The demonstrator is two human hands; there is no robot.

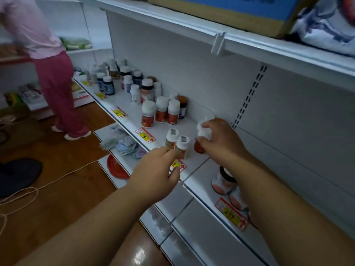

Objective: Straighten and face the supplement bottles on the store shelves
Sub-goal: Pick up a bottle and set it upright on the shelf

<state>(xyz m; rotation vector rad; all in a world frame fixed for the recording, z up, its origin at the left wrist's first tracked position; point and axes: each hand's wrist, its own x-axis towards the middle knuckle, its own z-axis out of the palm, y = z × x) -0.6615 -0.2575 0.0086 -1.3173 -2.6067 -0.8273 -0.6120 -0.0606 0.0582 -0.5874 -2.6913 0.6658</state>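
My right hand [221,143] grips a tilted white-capped bottle with an orange label [201,135] just above the white shelf [134,114]. My left hand [159,169] reaches toward two upright white-capped bottles [177,143] near the shelf's front edge; its fingertips touch the nearer one, with the fingers loosely apart. Three orange-label bottles [161,112] stand in a group further left. A longer run of mixed dark and white bottles [123,77] stretches to the far end. Under my right forearm, two more bottles [224,181] are partly hidden.
A person in pink [50,73] stands at the aisle's far end. Price tags [145,135] line the shelf edge. A cardboard box [230,10] sits on the upper shelf. Lower shelves hold packets [123,143] and a red plate [115,167]. A cord [48,181] lies across the wooden floor.
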